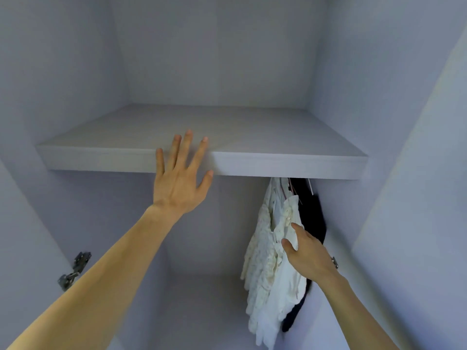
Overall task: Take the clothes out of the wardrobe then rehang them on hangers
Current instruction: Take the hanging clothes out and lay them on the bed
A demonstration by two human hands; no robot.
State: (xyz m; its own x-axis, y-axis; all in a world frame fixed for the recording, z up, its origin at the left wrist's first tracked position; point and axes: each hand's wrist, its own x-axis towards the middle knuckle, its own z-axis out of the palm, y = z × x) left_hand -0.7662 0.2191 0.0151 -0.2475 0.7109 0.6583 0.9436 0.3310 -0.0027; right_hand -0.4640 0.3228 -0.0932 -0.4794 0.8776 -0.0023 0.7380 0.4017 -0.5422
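Right hand (307, 251): thumb and forefinger parted, laid on the front of the white garments (267, 274); other fingers hidden behind the cloth, so the clasp cannot be told. These hang bunched beside a dark garment (313, 218), under the shelf (278, 165), at the wardrobe's right side. Left hand (180, 180): fingers straight and spread, against the shelf's front edge. Hinge (75, 270): left wall.

Your left arm (101, 269) is extended forward and up, forearm bare. Left hand (180, 180): back toward you, fingers straight and fanned. Your right arm (353, 306) sits lower. Right hand (307, 251): thumb and forefinger parted, other fingers hidden.
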